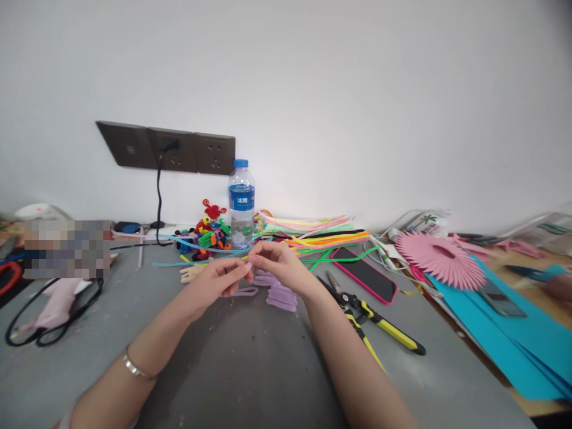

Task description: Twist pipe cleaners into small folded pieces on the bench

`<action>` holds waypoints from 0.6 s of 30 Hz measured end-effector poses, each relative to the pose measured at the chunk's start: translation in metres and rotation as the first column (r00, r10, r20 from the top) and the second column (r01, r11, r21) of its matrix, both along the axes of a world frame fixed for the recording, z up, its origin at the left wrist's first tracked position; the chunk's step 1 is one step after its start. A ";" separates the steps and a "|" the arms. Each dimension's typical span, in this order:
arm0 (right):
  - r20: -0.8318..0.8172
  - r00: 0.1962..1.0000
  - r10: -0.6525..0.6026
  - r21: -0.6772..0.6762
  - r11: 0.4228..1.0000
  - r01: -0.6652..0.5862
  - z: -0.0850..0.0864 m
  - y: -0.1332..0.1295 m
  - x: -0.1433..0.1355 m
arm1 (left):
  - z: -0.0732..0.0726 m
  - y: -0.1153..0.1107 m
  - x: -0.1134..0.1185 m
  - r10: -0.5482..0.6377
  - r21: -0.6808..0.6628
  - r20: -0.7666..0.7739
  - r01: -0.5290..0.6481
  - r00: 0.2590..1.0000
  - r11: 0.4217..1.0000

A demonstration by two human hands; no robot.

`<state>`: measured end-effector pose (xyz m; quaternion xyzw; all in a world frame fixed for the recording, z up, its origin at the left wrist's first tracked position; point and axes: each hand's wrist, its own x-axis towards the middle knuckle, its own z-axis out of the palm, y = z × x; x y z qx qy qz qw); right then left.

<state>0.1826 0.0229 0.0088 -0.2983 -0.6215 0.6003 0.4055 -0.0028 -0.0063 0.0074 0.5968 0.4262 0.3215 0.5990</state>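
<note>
My left hand [220,277] and my right hand [276,262] meet over the grey table, thumbs and fingertips pinched together. Whatever is between the fingertips is too small to make out. Just below my left fingers is a looped light-purple pipe cleaner [245,292]; I cannot tell if it touches the hand. Under my right hand lie folded light-purple pipe cleaners [281,298] in a small stack, partly covered by the fingers. Beige folded pieces [191,273] lie left of my left hand. Yellow-and-black pliers [384,328] rest to the right of my right forearm, with a second similar tool partly behind it.
Behind my hands stand a water bottle [242,205] and colourful pipe-cleaner figures [210,232]. Long coloured pipe cleaners [322,235] lie along the wall. A pink-edged phone [366,274], blue sheets [504,345] and a pink paper fan [440,259] are right; a corded pink tool [58,304] is left.
</note>
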 end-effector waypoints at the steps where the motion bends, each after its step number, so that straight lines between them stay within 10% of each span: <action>1: 0.003 1.000 0.002 0.007 1.000 -0.002 0.000 0.000 0.000 | 0.001 0.000 -0.001 -0.013 -0.001 -0.009 0.013 1.000 1.000; 18: 0.096 0.994 -0.057 0.116 0.992 0.046 0.000 0.000 -0.002 | -0.005 0.005 0.003 0.137 0.119 -0.056 -0.130 0.989 0.984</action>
